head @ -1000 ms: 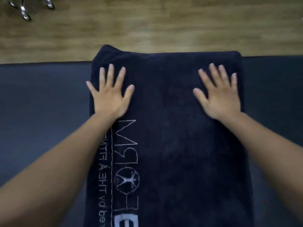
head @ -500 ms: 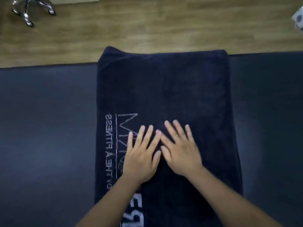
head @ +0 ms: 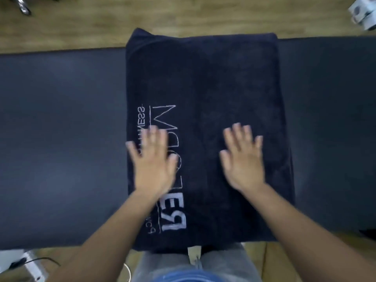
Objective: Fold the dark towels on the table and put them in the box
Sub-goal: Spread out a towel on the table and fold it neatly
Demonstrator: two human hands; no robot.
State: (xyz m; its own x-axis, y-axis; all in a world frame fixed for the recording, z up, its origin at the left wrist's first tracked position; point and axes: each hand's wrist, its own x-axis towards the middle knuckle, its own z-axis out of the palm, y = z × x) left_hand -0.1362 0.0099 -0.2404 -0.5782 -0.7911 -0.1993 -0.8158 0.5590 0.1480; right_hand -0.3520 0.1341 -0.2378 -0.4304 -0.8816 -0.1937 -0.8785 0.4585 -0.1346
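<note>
Two flat palms: we have the left hand (head: 151, 161) and right hand (head: 242, 161) spread and gripping nothing, side by side on the near half of the dark towel (head: 203, 78), whose long axis runs straight away from us across the surface (head: 61, 139).

A wooden floor (head: 183, 15) is showing along the top of the view and again at the bottom. Chrome legs with casters (head: 23, 7) are standing on it in the upper left corner, cut off by the frame edge. A white object with a dark mark (head: 364, 13), too blurred to identify, is lying in the upper right corner. In the lower left corner a white and metallic object (head: 32, 265) is sitting with a black cable (head: 38, 260) running across it. Grey trousers (head: 223, 261) are filling the bottom centre.
</note>
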